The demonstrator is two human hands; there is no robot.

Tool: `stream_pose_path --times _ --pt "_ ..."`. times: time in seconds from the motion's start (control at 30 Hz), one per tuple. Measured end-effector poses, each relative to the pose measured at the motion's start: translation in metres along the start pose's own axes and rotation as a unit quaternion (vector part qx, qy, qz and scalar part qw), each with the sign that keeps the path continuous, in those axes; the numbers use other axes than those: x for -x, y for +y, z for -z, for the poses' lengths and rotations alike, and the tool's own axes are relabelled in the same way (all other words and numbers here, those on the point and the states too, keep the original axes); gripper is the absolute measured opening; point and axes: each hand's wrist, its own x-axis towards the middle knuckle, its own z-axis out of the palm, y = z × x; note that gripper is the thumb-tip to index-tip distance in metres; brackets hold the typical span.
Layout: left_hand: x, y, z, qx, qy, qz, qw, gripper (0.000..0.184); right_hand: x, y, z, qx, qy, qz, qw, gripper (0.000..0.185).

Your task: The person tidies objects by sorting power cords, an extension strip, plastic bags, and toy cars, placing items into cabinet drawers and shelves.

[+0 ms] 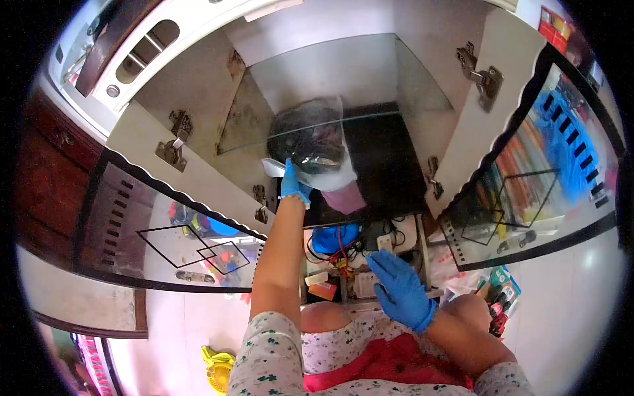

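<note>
My left hand (292, 183), in a blue glove, reaches into the open cabinet and is closed on the near left edge of a clear plastic bag (314, 142) with dark contents. The bag rests on the dark cabinet floor (383, 155), partly behind the glass shelf (330, 86). A pink cloth (345, 198) lies beside the bag's near end. My right hand (401, 290), also gloved in blue, hovers above the open drawer's right part with its fingers stretched out and nothing in it.
Two glass doors (165, 224) (528, 171) stand open on either side. The drawer below holds a blue bundle (335, 237), cables and a white socket (385, 243). A yellow basket (219, 377) and packaged items (503, 290) are on the floor.
</note>
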Motion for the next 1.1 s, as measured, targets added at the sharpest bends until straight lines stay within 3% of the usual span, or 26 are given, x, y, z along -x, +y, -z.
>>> stream_pose_path --times 0.07,0.1,0.13,0.2,0.23,0.27,0.3,0.33,0.4,0.43,0.5,0.57,0.6,0.7,0.8,0.87,0.9,0.93,1.0,1.03,1.07,1.1 --pt "0.04 0.002 -0.01 0.002 0.02 -0.002 1.0 0.052 0.002 -0.002 0.001 -0.001 0.01 0.001 1.0 0.055" --pt "0.078 -0.003 -0.025 -0.022 0.104 -0.056 0.993 0.048 0.003 -0.002 0.002 -0.009 0.012 0.003 1.0 0.055" --pt "0.082 -0.011 -0.005 -0.027 0.103 -0.056 0.993 0.048 0.003 -0.002 0.003 -0.018 0.015 0.005 1.0 0.056" --pt "0.073 -0.023 0.038 -0.249 0.047 -0.224 0.941 0.04 0.004 -0.003 0.006 -0.024 0.017 0.004 1.0 0.056" --pt "0.09 -0.031 0.005 -0.309 0.04 -0.375 0.873 0.039 0.004 -0.004 0.005 -0.029 0.015 0.004 0.999 0.055" --pt "0.118 -0.028 -0.033 -0.467 -0.02 -0.506 0.725 0.039 0.006 -0.005 0.004 -0.031 0.014 0.002 0.999 0.055" --pt "0.147 -0.024 -0.073 -0.552 -0.047 -0.641 0.532 0.039 0.007 -0.005 0.001 -0.031 0.013 -0.002 0.999 0.056" --pt "0.161 -0.018 -0.094 -0.754 -0.092 -0.53 0.377 0.044 0.007 -0.005 0.0 -0.03 0.012 -0.005 0.999 0.057" --pt "0.134 -0.034 -0.098 -0.824 -0.151 -0.493 0.235 0.042 0.007 -0.005 -0.003 -0.024 0.009 -0.004 1.0 0.056" --pt "0.107 -0.035 -0.09 -0.823 -0.152 -0.493 0.236 0.042 0.006 -0.004 -0.004 -0.019 0.009 -0.004 1.0 0.056" --pt "0.044 -0.025 -0.068 -0.94 -0.086 -0.3 0.138 0.039 0.004 0.0 -0.004 -0.021 0.003 -0.006 1.0 0.055" --pt "0.029 -0.002 -0.066 -0.968 -0.029 -0.22 0.116 0.036 0.003 0.001 -0.004 -0.025 -0.006 -0.012 1.0 0.053" --pt "0.016 0.005 -0.054 -0.964 -0.007 -0.227 0.139 0.041 0.002 0.001 -0.003 -0.019 -0.004 -0.011 1.0 0.052" --pt "0.011 0.009 -0.051 -0.963 -0.032 -0.214 0.162 0.041 0.002 0.004 -0.003 -0.007 -0.006 -0.005 1.0 0.051" --pt "0.05 0.006 -0.071 -0.979 -0.062 -0.155 0.116 0.049 0.004 0.002 -0.006 -0.022 0.0 -0.004 1.0 0.053" --pt "0.066 -0.005 -0.069 -0.945 -0.108 -0.297 0.083 0.059 0.004 0.0 -0.005 -0.04 0.009 -0.007 0.999 0.054" --pt "0.072 -0.015 -0.071 -0.942 -0.152 -0.298 0.015 0.06 0.004 -0.001 -0.005 -0.036 -0.001 -0.001 0.999 0.054" --pt "0.065 -0.028 -0.061 -0.943 -0.152 -0.296 0.015 0.06 0.004 -0.002 -0.004 -0.033 -0.012 0.005 0.999 0.054" --pt "0.053 -0.051 -0.042 -0.893 -0.181 -0.411 -0.038 0.062 0.006 -0.002 -0.006 -0.032 -0.014 0.014 0.999 0.051" --pt "0.053 -0.054 -0.047 -0.894 -0.203 -0.399 0.012 0.05 0.006 -0.002 -0.007 -0.028 -0.015 0.024 0.999 0.049" --pt "0.053 -0.061 -0.054 -0.894 -0.203 -0.4 0.012 0.05 0.006 -0.002 -0.008 -0.028 -0.014 0.024 0.999 0.049" --pt "0.053 -0.069 -0.064 -0.921 -0.199 -0.335 -0.008 0.046 0.006 -0.002 -0.01 -0.029 -0.014 0.022 0.999 0.049"
